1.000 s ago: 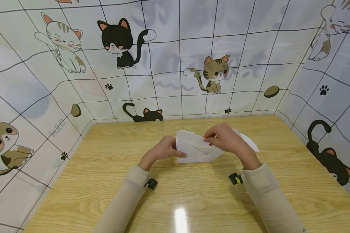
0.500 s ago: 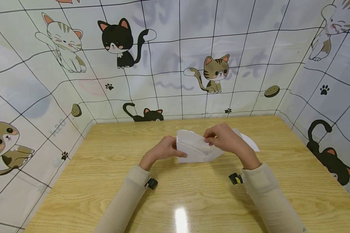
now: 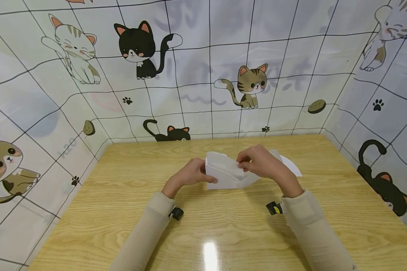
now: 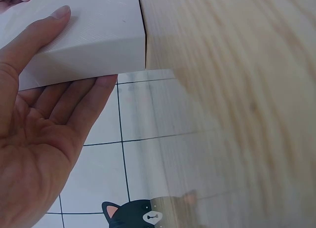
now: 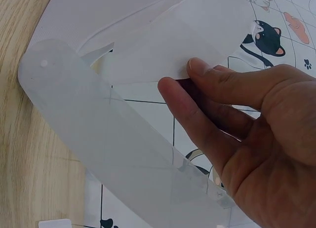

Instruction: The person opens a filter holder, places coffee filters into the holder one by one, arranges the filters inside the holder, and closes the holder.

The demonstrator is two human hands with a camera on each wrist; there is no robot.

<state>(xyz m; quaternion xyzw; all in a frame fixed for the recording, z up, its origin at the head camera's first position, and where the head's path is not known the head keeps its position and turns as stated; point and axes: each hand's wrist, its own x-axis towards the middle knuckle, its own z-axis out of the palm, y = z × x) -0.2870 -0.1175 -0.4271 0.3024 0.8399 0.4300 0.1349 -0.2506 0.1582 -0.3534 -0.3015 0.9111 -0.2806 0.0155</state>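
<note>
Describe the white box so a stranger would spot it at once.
On the table, follow the two beige sleeves toward the far edge. The white box is there, its left end held in the left grip. Its square corners set it apart from the thin, round-ended strip near it.

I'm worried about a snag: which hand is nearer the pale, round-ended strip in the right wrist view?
Right. The right hand is close beside the pale strip; the left hand is farther off, gripping the white box.
</note>
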